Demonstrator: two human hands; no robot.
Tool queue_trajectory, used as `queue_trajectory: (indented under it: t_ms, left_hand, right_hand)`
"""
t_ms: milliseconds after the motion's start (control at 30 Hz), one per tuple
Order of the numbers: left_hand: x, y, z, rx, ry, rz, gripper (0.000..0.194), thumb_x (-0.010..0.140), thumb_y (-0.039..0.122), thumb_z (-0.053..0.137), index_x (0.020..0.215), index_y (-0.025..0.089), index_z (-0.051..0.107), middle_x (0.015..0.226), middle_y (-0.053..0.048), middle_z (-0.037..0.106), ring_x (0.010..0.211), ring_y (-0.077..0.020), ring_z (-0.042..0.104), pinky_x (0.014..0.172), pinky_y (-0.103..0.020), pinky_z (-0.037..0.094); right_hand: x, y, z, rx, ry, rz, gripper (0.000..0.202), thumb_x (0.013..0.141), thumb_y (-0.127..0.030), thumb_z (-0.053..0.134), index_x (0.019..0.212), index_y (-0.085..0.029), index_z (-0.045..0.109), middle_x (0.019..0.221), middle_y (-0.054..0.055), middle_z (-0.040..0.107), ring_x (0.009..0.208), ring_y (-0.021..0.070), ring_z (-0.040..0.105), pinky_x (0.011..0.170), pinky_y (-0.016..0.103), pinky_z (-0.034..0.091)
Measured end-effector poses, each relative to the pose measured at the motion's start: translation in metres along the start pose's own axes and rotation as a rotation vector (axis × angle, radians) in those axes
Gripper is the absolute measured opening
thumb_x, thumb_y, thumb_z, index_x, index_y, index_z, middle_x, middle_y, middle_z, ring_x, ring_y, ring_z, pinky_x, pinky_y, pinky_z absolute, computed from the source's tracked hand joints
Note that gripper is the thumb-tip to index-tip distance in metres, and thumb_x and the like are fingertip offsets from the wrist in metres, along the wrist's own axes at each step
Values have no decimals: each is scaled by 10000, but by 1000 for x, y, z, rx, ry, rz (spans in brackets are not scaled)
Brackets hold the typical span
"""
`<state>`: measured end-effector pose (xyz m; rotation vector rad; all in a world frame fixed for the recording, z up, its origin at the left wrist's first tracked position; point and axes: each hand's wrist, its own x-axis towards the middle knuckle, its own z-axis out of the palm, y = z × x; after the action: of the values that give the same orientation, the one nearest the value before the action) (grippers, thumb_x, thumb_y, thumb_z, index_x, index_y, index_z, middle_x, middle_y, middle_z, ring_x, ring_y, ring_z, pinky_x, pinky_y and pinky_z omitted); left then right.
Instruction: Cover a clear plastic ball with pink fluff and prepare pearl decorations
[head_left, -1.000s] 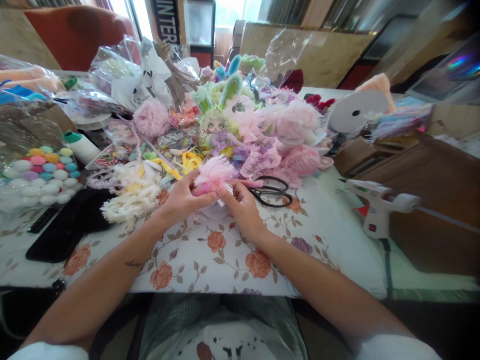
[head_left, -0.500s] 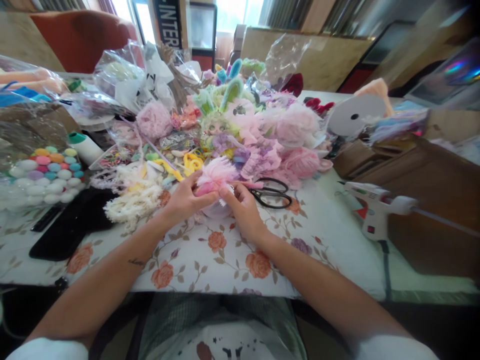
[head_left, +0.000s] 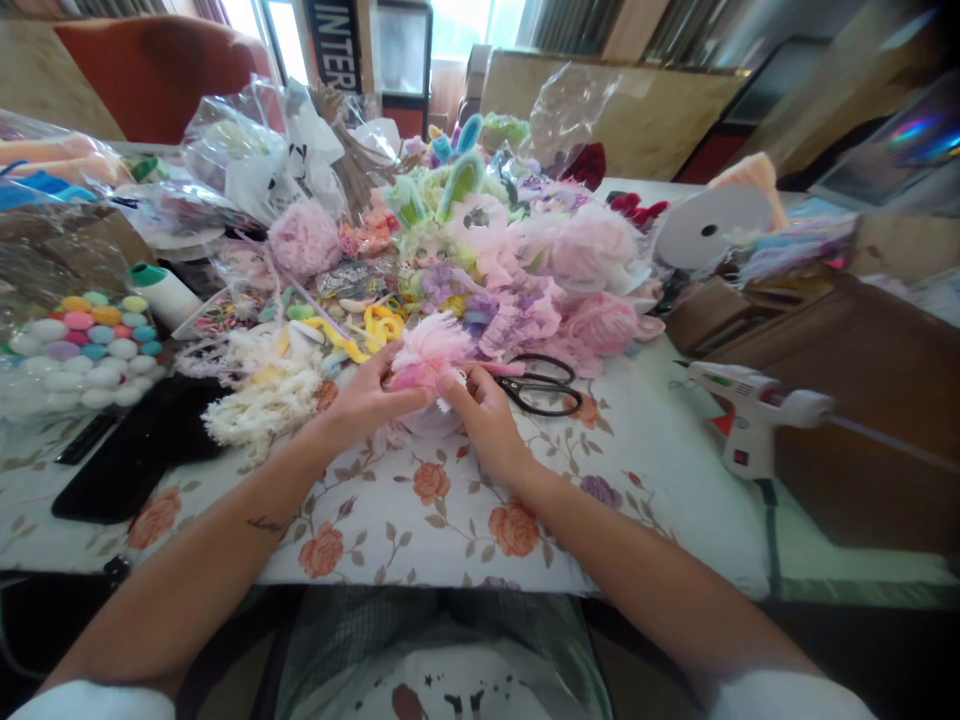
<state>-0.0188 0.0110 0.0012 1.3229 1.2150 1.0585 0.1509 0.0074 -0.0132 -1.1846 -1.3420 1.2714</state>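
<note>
A fluffy pink yarn tassel (head_left: 433, 345) sits between my two hands above the flowered tablecloth. My left hand (head_left: 379, 393) grips its left side, thumb along the front. On the right side my right hand (head_left: 484, 405) pinches it, with the thumb on top near a bit of white trim. A pink strip (head_left: 504, 369) sticks out to the right behind my right fingers. Just beyond that hand lie black-handled scissors (head_left: 544, 385). Something pale and rounded (head_left: 435, 420) shows under the hands; I cannot make out what it is.
Cream yarn (head_left: 262, 405) and a black phone-like slab (head_left: 124, 460) lie left, near a bag of coloured pompoms (head_left: 97, 355). A doll with green ears (head_left: 427, 250) and pink ruffled fabric (head_left: 592, 250) pile up ahead. A white glue gun (head_left: 739, 410) leans by a cardboard box (head_left: 862, 420) at right.
The view has shifted very slightly. Both hands keep the same hold on the pink tassel, and nothing else has visibly moved.
</note>
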Motion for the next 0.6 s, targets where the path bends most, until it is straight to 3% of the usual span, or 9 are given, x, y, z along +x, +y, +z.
queue_trajectory:
  t_ms: [267,433,600]
  left_hand:
    - [0,-5,2,-56,21,-16,752,627,342,799,1306,147,541,1131,-105,662,952,-243,641,801,-347,514]
    - [2,-4,2,-204,-144,106,509,780,523,686,1188,223,638,1151,-69,682,1106,-268,615,930,-360,503]
    - [6,-4,0,-175,-70,180,504,837,623,571,1141,238,685,1144,-70,692,1169,-285,586,995,-387,474]
  right_hand:
    - [1,1,1,20,-9,-2,440,756,-595,657,933,-202,573,734,-33,521,616,112,441,554,235,383]
    - [2,3,-2,84,-20,42,436,769,-613,642,872,-204,534,692,-42,478,590,107,428,523,235,353]
    - [2,5,-2,134,-25,69,447,756,-620,658,856,-205,523,671,-49,452,559,95,395,488,227,336]
